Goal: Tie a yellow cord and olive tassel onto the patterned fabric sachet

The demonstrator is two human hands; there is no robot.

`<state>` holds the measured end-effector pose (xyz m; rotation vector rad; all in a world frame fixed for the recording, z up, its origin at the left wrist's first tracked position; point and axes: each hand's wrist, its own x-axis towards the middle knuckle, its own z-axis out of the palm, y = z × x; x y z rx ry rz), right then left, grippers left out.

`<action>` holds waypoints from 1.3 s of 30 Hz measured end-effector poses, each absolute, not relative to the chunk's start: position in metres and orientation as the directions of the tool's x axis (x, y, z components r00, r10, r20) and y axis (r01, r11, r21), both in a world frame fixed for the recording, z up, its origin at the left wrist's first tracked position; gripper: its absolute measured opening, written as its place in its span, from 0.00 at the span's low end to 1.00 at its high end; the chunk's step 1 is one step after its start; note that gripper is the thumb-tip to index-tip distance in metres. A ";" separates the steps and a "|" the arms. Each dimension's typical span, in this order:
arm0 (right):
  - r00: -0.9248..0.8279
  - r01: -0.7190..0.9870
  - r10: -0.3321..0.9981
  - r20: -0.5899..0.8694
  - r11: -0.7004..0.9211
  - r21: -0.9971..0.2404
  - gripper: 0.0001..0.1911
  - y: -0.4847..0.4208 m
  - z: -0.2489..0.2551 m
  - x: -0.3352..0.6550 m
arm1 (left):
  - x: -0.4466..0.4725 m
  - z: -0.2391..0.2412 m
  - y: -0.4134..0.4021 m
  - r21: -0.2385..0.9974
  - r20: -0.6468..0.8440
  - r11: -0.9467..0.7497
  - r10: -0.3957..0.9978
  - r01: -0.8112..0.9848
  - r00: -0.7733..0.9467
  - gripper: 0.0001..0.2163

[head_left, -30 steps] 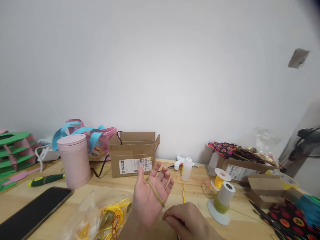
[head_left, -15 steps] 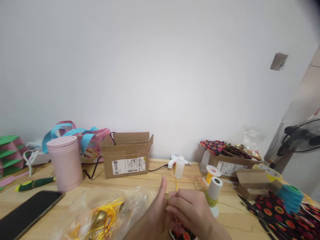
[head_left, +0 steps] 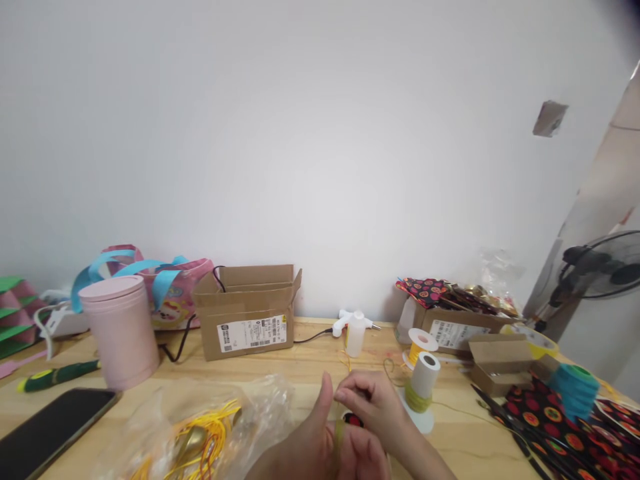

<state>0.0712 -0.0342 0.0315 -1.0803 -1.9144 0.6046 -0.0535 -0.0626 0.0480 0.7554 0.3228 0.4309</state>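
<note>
Olive-green thread [head_left: 339,437] is looped in a band around my left hand [head_left: 320,443], whose thumb points up and whose fingers curl in at the bottom of the view. Beside that thumb, my right hand [head_left: 375,403] pinches thumb and forefinger together on a strand too fine to see clearly. A patch of dark patterned fabric [head_left: 353,419] shows between the hands, mostly hidden. Just right of them stands a white spool [head_left: 418,397] of the same olive thread, its strand trailing right across the table. Yellow thread on another spool [head_left: 419,348] sits behind it.
A plastic bag [head_left: 270,407] of yellow cords and brass bells [head_left: 193,441] lies to the left, with a phone [head_left: 55,430] beyond. Behind stand a pink canister [head_left: 120,337], a cardboard box [head_left: 250,307] and a glue bottle [head_left: 355,335]. Scissors [head_left: 505,420] and patterned fabric [head_left: 555,417] lie right.
My right hand has opened away from my left, from wrapping over it to a pinch beside the thumb. The thread band on my left hand now shows. The view has shifted slightly.
</note>
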 end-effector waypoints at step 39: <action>-0.254 0.611 0.731 0.634 0.629 -0.480 0.11 -0.037 0.039 0.074 | -0.045 0.022 -0.045 0.761 -0.304 0.633 0.545 -0.145 0.782 0.41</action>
